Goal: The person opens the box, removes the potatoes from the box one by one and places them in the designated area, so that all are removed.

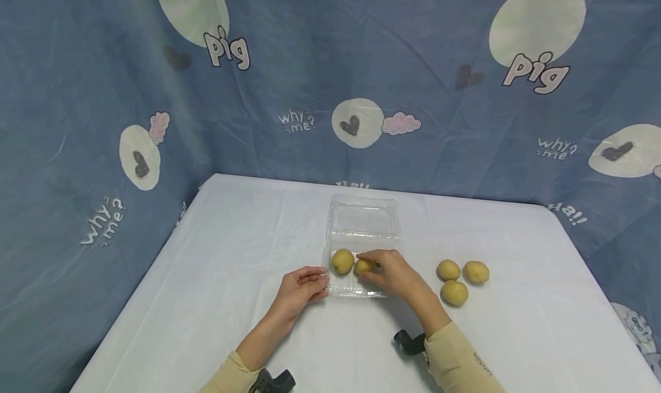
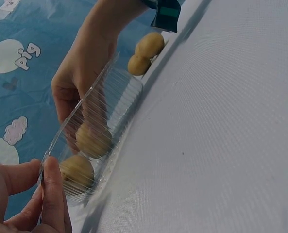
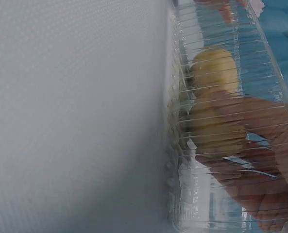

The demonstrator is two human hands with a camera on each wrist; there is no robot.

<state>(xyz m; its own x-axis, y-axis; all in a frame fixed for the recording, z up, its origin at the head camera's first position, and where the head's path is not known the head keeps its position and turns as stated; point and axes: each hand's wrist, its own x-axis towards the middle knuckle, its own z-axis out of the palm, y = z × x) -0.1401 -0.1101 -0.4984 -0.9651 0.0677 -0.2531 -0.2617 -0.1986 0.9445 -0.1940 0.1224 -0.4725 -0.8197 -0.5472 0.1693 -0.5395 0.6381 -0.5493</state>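
A clear plastic clamshell box [image 1: 356, 291] lies on the table with its lid [image 1: 362, 215] folded back. My left hand [image 1: 302, 291] pinches the box's left rim between thumb and fingers, as the left wrist view shows. Inside, a small yellow potato [image 1: 342, 261] sits at the left. Just right of it, my right hand [image 1: 389, 271] reaches in and grips a second potato [image 1: 364, 266] with thumb and fingertips. Through the ribbed wall, the right wrist view shows the two potatoes side by side, the held one [image 3: 215, 127] nearer the camera. They look close to touching.
To the right of the box, three loose potatoes lie in a cluster: one at the back left [image 1: 448, 269], one at the back right [image 1: 476, 272] and one in front [image 1: 455, 293]. A white cloth [image 1: 232, 255] covers the table. Blue printed curtains [image 1: 289, 152] hang behind and beside it.
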